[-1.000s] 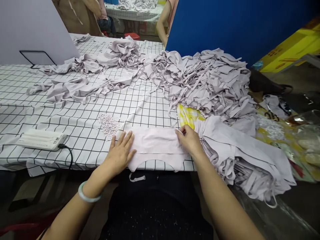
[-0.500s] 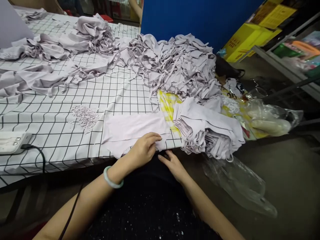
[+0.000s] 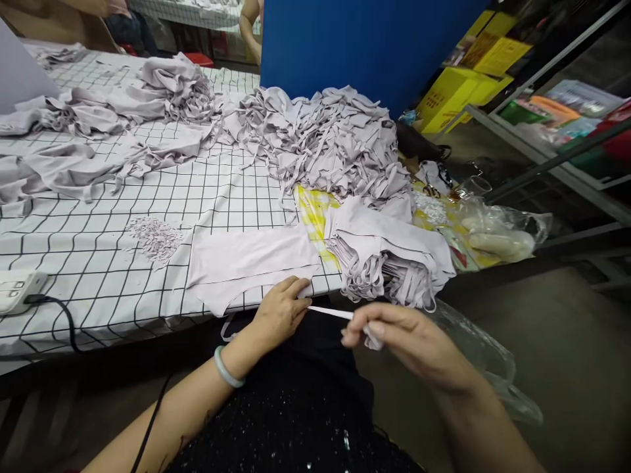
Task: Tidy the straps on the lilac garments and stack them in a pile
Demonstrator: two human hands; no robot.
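Note:
A pale lilac strappy garment (image 3: 251, 256) lies flat at the front edge of the table, a loose strap hanging over the edge. My left hand (image 3: 280, 312), with a pale bangle at its wrist, is closed on the garment's right end by the table edge. From there a narrow strap (image 3: 330, 312) runs taut to my right hand (image 3: 409, 335), whose fingers are closed around it. A bit of bunched cloth pokes out below those fingers. Just beyond, a neat stack of similar garments (image 3: 389, 230) overhangs the table edge.
A large heap of lilac pieces (image 3: 335, 144) covers the back right, before a blue panel (image 3: 335, 46). Small cloth scraps (image 3: 155, 240) and a power strip (image 3: 20, 289) with a black cable are at left. Clear plastic bags (image 3: 503, 230) lie right. Another person's arm (image 3: 250, 29) shows behind.
My right hand has come up from below the table edge and moved right, drawing the strap out straight. My left hand stays by the garment's end. The view has shifted slightly.

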